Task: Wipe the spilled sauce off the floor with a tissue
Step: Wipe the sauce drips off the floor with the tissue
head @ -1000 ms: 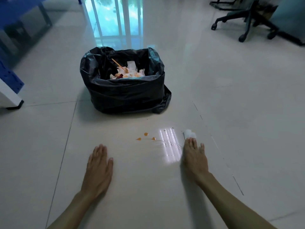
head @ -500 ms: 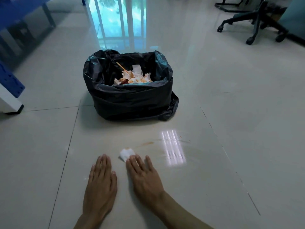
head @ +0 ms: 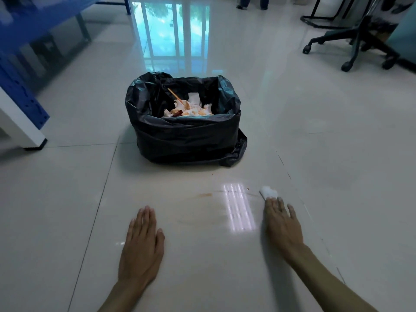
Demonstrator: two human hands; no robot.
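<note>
A thin orange sauce smear (head: pixel 206 195) streaks the pale floor tile in front of the bin, with faint wet arcs below it. A crumpled white tissue (head: pixel 267 192) lies on the floor to the right of the smear, pressed under the fingertips of my right hand (head: pixel 282 224). My left hand (head: pixel 143 244) rests flat on the tile, palm down, fingers together, holding nothing, below and left of the smear.
A bin lined with a black bag (head: pixel 186 136) stands just beyond the smear, holding stained tissues and a stick. A blue and white frame leg (head: pixel 22 122) is at the left. An office chair base (head: pixel 351 48) sits at the far right.
My right hand swept the tissue left across the sauce drops to beside my left hand, then back right. The drops became a thin smear. My left hand stayed put.
</note>
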